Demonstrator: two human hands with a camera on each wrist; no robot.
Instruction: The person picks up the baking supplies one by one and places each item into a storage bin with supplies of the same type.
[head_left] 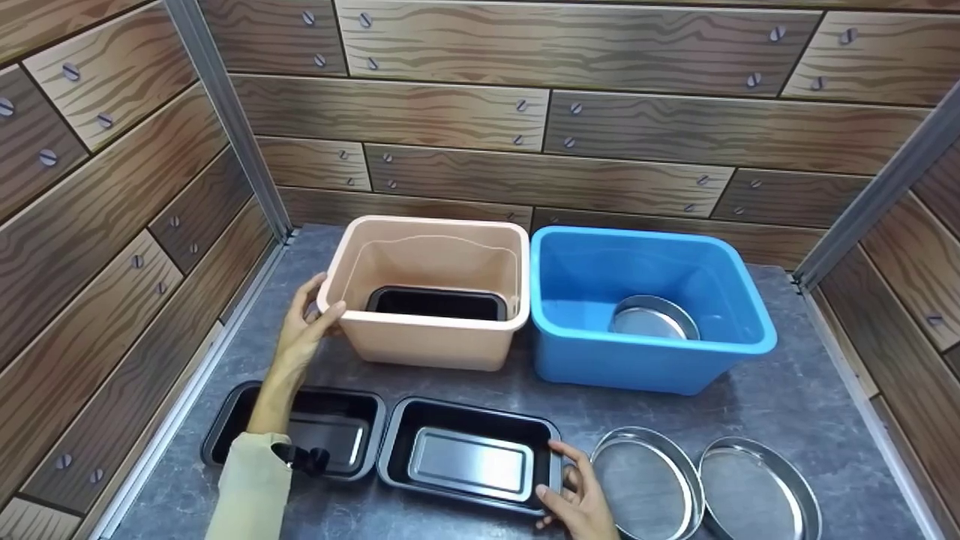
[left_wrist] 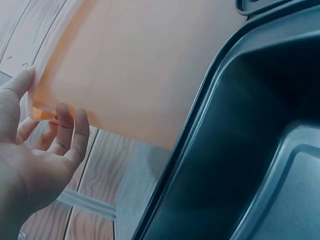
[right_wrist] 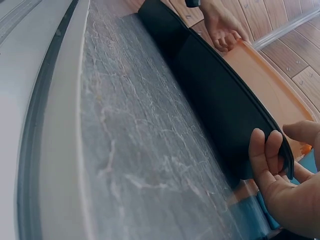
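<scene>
- Two grips at once: with the left hand (head_left: pixel 304 322), a hold on the near left rim corner of the peach bin (head_left: pixel 427 341); with the right hand (head_left: pixel 574 499), a pinch on the right end of the dark loaf pan (head_left: pixel 471 463), in front of that bin.
- At the bin, best to steady lightly, without tipping it or bending the rim.
- At the pan, keep thumb and fingers opposed across the lip; with only one end gripped, probably wise to watch for the other end dipping or dragging. Hard to tell whether all of the base touches the grey tabletop (head_left: pixel 795 360).
- Under the left forearm (head_left: pixel 277 397), mind the second loaf pan (head_left: pixel 330 431), just beside the gripped one.
- Inside the peach bin, note the third loaf pan (head_left: pixel 439 304).
- Right of the right hand, avoid bumping the nearer round tin (head_left: pixel 649 480) or the farther round tin (head_left: pixel 757 491).
- Beside the peach bin, avoid nudging the blue bin (head_left: pixel 622 367), with one small tin (head_left: pixel 652 319) inside.
</scene>
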